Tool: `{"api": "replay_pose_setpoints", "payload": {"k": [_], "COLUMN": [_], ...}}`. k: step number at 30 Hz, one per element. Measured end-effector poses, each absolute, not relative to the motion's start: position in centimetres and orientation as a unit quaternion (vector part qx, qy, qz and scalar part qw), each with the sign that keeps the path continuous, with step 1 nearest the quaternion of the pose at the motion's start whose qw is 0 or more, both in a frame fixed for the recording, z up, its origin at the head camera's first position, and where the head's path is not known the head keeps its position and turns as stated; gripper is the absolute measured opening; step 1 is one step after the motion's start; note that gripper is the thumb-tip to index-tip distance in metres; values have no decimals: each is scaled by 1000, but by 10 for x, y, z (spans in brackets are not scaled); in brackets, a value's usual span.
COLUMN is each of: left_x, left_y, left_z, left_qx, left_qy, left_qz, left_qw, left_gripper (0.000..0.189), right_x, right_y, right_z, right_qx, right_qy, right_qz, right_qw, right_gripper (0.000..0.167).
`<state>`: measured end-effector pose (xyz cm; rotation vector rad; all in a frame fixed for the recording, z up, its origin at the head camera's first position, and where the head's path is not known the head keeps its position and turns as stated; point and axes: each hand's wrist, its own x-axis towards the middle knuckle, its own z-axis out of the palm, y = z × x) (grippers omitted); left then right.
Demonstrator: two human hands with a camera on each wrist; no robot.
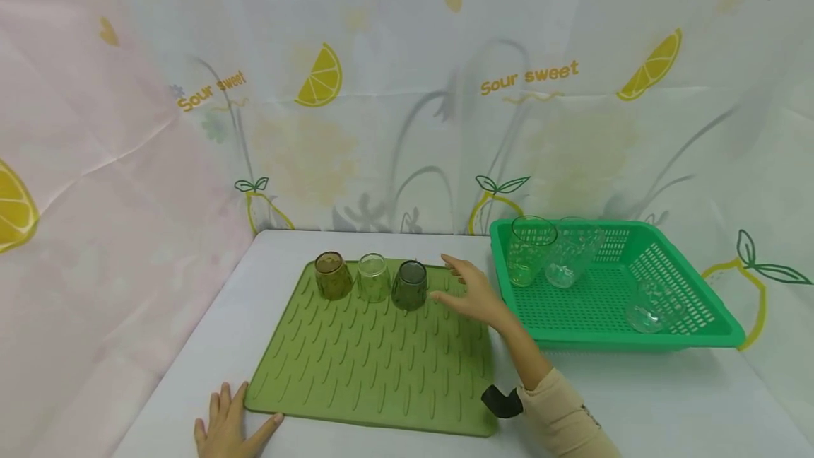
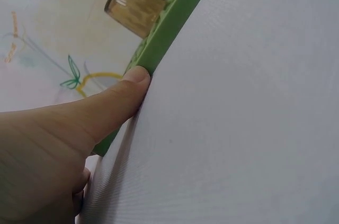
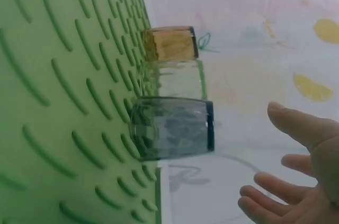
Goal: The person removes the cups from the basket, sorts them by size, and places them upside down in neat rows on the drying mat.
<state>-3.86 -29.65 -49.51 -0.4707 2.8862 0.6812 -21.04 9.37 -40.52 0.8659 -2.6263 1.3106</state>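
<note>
Glasses: three on one mat, three in one basket.

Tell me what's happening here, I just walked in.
A person's open, empty right hand hovers just beside a dark grey glass tumbler, not touching it. That one stands in a row with a pale clear glass tumbler and an amber glass tumbler, toward the back of a rectangular green ridged mat. The left hand rests at the mat's near left corner, thumb touching its edge. To the right, a green plastic mesh basket holds three clear glasses.
</note>
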Motion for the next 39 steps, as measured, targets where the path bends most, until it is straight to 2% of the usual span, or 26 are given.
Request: {"api": "replay_pose_setpoints", "payload": {"k": [3, 10, 16, 25, 29, 39], "left_x": [-39, -40, -41, -42, -42, -41], "left_y": [-298, -299, -299, -298, -297, -297], "left_z": [-494, -493, -495, -495, -495, -499], "left_qx": [-157, -159, -164, -166, -166, -170], "left_qy": [959, 955, 951, 950, 948, 947], "left_qz": [224, 238, 246, 250, 254, 253], "left_qw": [68, 83, 91, 91, 95, 98], "left_gripper": [104, 107, 111, 113, 113, 113], "right_x": [-205, -192, -186, -175, -169, -155], "right_y": [105, 138, 173, 220, 239, 279], "right_z": [-402, -401, -407, -415, -416, -410], "right_qx": [277, 255, 230, 189, 168, 104], "right_qy": [-854, -858, -864, -883, -889, -916], "right_qz": [437, 418, 392, 326, 311, 275], "right_qw": [61, 155, 214, 280, 292, 273], "right_gripper": [67, 57, 53, 50, 50, 50]}}
